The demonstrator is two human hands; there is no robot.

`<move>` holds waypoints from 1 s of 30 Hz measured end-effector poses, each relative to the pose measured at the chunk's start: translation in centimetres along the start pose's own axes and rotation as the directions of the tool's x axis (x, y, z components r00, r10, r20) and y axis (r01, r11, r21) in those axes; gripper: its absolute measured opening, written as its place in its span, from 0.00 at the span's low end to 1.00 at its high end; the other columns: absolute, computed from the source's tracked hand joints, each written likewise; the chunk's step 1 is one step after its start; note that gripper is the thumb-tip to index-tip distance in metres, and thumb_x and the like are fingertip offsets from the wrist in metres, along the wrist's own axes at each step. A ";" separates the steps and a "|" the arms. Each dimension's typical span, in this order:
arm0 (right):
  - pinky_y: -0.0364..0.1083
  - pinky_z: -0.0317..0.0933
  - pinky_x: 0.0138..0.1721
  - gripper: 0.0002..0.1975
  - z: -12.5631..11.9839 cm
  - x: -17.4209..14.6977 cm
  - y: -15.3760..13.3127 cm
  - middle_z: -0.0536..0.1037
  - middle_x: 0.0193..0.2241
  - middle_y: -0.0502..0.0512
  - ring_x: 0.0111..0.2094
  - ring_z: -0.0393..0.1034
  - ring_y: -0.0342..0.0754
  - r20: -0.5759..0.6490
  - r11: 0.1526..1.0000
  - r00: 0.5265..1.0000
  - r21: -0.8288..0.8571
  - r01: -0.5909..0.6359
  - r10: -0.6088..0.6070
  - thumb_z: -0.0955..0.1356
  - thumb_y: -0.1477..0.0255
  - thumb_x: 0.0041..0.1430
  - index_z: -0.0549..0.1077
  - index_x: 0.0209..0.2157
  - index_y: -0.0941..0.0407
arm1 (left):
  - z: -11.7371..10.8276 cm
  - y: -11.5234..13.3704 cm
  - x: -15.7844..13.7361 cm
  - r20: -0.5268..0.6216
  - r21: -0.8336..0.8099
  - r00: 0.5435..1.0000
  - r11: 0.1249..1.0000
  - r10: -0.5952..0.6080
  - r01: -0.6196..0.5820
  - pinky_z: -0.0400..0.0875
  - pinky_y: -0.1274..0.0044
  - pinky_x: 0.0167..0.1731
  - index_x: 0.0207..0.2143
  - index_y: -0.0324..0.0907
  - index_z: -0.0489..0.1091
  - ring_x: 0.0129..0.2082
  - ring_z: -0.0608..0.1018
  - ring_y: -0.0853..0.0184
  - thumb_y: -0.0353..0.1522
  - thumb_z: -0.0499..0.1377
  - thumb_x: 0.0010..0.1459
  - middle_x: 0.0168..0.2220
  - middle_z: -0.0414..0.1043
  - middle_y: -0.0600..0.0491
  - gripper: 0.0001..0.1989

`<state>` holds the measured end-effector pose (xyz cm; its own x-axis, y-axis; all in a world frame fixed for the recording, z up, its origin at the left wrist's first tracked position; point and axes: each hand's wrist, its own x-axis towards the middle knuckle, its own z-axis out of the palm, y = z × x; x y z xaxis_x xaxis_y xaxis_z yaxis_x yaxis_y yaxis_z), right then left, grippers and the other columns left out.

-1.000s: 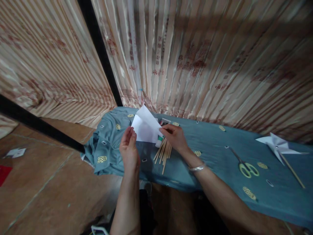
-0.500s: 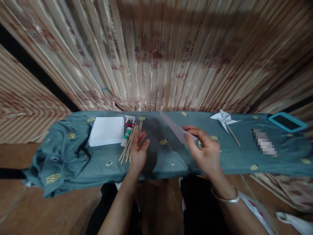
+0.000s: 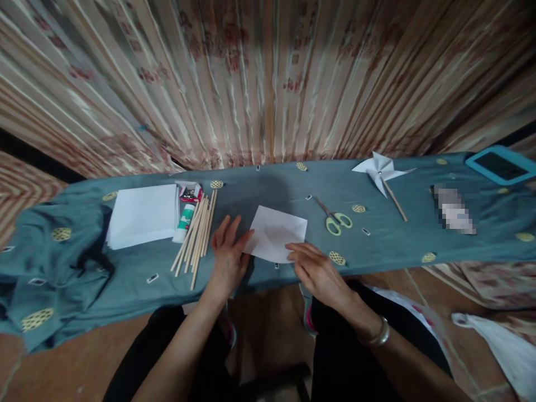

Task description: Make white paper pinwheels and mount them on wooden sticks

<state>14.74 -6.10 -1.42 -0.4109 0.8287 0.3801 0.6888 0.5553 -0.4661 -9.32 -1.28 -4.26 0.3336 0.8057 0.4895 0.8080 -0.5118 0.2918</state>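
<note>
The bench (image 3: 402,245) stretches across in front of me. Taking the sheet (image 3: 274,226) between my hands as the clock's centre, the stack (image 3: 144,215) lies at nine. My left hand (image 3: 226,259) has its fingers loose and spread, thumb at the sheet's nine o'clock edge; my right hand (image 3: 320,273) has fingers touching it toward four, and whether they pinch I can't tell. The pinwheel (image 3: 380,175) lies at two, the sticks (image 3: 196,231) at nine, the scissors (image 3: 337,219) at three, the glue (image 3: 184,223) between sticks and stack.
</note>
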 end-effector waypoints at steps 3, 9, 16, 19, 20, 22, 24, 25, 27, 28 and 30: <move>0.56 0.68 0.52 0.11 -0.1 -0.4 1.4 0.78 0.48 0.63 0.51 0.70 0.53 -0.002 0.997 0.999 -0.069 -0.045 0.045 0.61 0.81 0.62 0.73 0.40 0.57 | -0.1 -0.2 0.3 0.023 -0.018 0.996 0.996 0.086 -0.085 0.63 0.53 0.56 0.40 0.44 0.75 0.60 0.68 0.51 0.24 0.58 0.57 0.55 0.72 0.46 0.11; 0.59 0.65 0.52 0.18 1.0 0.4 0.1 0.71 0.56 0.70 0.56 0.65 0.60 -0.051 0.931 0.999 -0.364 -0.031 0.014 0.61 0.80 0.62 0.70 0.52 0.63 | -0.8 3.3 0.9 0.045 -0.106 0.982 0.979 0.182 -0.177 0.63 0.53 0.56 0.36 0.42 0.75 0.48 0.77 0.56 0.25 0.57 0.60 0.40 0.80 0.50 0.08; 0.59 0.67 0.51 0.13 1.1 0.0 -0.8 0.78 0.47 0.62 0.48 0.70 0.56 -0.078 0.986 0.996 -0.159 -0.042 0.030 0.61 0.81 0.61 0.74 0.42 0.57 | -1.2 5.1 0.2 0.084 -0.231 0.965 0.947 0.249 -0.224 0.62 0.57 0.58 0.48 0.41 0.71 0.51 0.74 0.58 0.26 0.58 0.59 0.45 0.78 0.47 0.14; 0.56 0.69 0.51 0.15 0.7 -0.4 -0.9 0.79 0.47 0.59 0.49 0.71 0.53 -0.050 0.999 0.998 0.027 -0.027 0.028 0.61 0.83 0.59 0.74 0.42 0.55 | -1.1 3.4 -0.1 0.143 -0.178 0.973 0.972 0.182 -0.155 0.57 0.54 0.60 0.56 0.42 0.67 0.60 0.68 0.54 0.22 0.57 0.57 0.56 0.72 0.44 0.24; 0.55 0.69 0.50 0.15 0.7 -0.5 -1.0 0.79 0.47 0.58 0.49 0.71 0.51 -0.031 0.995 0.999 0.096 -0.026 0.029 0.61 0.83 0.59 0.74 0.41 0.54 | -1.1 2.9 -0.1 0.158 -0.172 0.972 0.974 0.174 -0.146 0.57 0.54 0.60 0.55 0.43 0.68 0.61 0.66 0.54 0.21 0.56 0.56 0.57 0.71 0.46 0.24; 0.53 0.69 0.50 0.15 0.7 -0.6 -1.1 0.80 0.45 0.56 0.48 0.73 0.50 -0.002 0.975 0.998 0.216 -0.061 0.063 0.62 0.83 0.59 0.74 0.41 0.53 | -1.1 2.1 -0.3 0.189 -0.194 0.965 0.970 0.181 -0.144 0.56 0.53 0.59 0.50 0.44 0.72 0.59 0.68 0.54 0.21 0.55 0.57 0.53 0.75 0.48 0.20; 0.52 0.69 0.49 0.13 0.7 -0.6 -0.9 0.80 0.42 0.55 0.46 0.74 0.49 0.004 0.942 0.988 0.299 -0.150 0.156 0.63 0.81 0.60 0.75 0.42 0.53 | -1.0 1.8 -0.5 0.200 -0.235 0.960 0.961 0.196 -0.147 0.60 0.55 0.57 0.45 0.44 0.74 0.53 0.72 0.56 0.23 0.57 0.59 0.47 0.78 0.50 0.14; 0.52 0.69 0.48 0.11 0.8 -0.7 -0.6 0.81 0.41 0.55 0.44 0.75 0.49 -0.001 0.921 0.975 0.328 -0.209 0.222 0.65 0.78 0.61 0.75 0.42 0.53 | -1.0 1.8 -0.6 0.195 -0.251 0.961 0.957 0.194 -0.142 0.63 0.58 0.54 0.44 0.43 0.75 0.49 0.74 0.57 0.25 0.57 0.60 0.44 0.79 0.50 0.11; 0.51 0.69 0.47 0.08 0.8 -0.8 0.1 0.81 0.39 0.54 0.42 0.75 0.49 -0.014 0.866 0.931 0.374 -0.333 0.364 0.68 0.73 0.59 0.77 0.41 0.53 | -0.8 2.0 -0.9 0.184 -0.277 0.969 0.954 0.167 -0.112 0.66 0.62 0.48 0.43 0.42 0.75 0.45 0.75 0.58 0.28 0.58 0.61 0.43 0.80 0.50 0.09; 0.51 0.69 0.47 0.07 0.8 -0.8 0.5 0.81 0.38 0.54 0.41 0.75 0.50 -0.014 0.836 0.907 0.395 -0.382 0.421 0.70 0.71 0.58 0.77 0.40 0.53 | -0.8 2.1 -0.9 0.184 -0.290 0.972 0.953 0.144 -0.086 0.67 0.64 0.46 0.43 0.42 0.76 0.44 0.75 0.59 0.29 0.58 0.62 0.43 0.80 0.50 0.09; 0.51 0.68 0.47 0.07 0.7 -0.7 1.2 0.81 0.37 0.54 0.41 0.75 0.50 0.008 0.784 0.872 0.433 -0.444 0.490 0.71 0.68 0.57 0.79 0.38 0.54 | -0.7 2.2 -1.0 0.205 -0.327 0.975 0.945 0.091 -0.020 0.68 0.65 0.44 0.42 0.43 0.76 0.44 0.75 0.60 0.31 0.58 0.62 0.42 0.80 0.50 0.08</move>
<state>15.43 -5.95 -2.77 -0.0257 0.9950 0.0970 0.4646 0.0978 -0.8801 -8.21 -3.47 -3.54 0.4983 0.7995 0.3354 0.5981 -0.5970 0.5347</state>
